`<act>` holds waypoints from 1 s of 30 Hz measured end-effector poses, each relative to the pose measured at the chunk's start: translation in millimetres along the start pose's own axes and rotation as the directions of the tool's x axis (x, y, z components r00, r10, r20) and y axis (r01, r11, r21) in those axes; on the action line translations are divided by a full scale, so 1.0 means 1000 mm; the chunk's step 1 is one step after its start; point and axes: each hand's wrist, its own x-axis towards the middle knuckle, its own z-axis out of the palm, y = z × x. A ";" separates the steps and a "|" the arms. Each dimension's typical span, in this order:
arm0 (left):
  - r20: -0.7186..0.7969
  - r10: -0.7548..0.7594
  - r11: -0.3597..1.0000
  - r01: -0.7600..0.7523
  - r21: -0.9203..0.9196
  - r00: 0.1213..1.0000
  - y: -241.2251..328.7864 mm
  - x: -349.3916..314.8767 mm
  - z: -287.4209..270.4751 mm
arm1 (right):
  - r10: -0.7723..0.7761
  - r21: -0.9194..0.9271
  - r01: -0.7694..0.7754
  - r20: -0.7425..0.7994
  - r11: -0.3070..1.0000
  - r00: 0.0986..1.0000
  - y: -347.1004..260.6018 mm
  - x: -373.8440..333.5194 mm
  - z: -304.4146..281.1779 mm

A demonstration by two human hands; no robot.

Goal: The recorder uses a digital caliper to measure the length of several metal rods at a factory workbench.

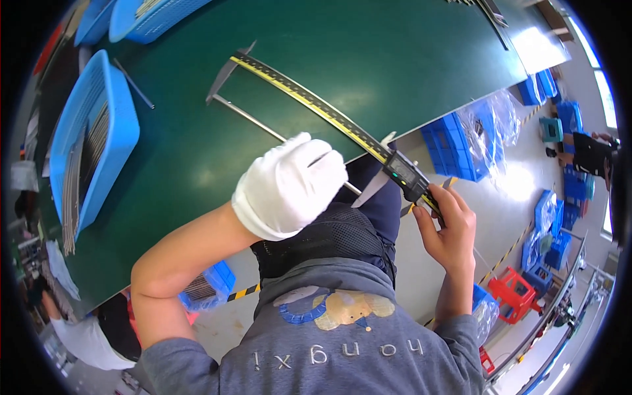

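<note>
My left hand (289, 184), in a white glove, is closed around a thin metal rod (250, 118). One end of the rod meets the far jaw of a long digital caliper (309, 99); the other end comes out past the glove beside the sliding jaw (374, 189). Whether that end touches the jaw I cannot tell. Bare, my right hand (451, 227) grips the caliper's near end, just below its display (403, 172). The caliper's beam reaches diagonally over the green table (395, 52).
At the left a blue basket (122, 131) holds many thin rods, with a loose rod (135, 84) beside it. Another blue basket (155, 20) stands farther back. Blue crates (451, 148) with plastic film and a red stool (513, 295) are on the floor at right. A person works at lower left.
</note>
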 end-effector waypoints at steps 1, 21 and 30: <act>0.019 -0.008 1.000 0.007 0.023 1.000 0.000 0.000 0.000 | -0.003 -0.002 0.003 0.007 1.000 1.000 0.000 0.000 0.000; -0.026 0.114 0.986 -0.110 0.124 0.993 -0.006 -0.001 0.001 | -0.016 -0.083 0.017 0.022 0.996 1.000 0.005 -0.006 0.004; 0.046 0.141 0.977 -0.147 0.157 0.989 -0.009 0.003 0.000 | 0.002 -0.110 0.002 0.029 0.994 1.000 0.006 0.006 0.005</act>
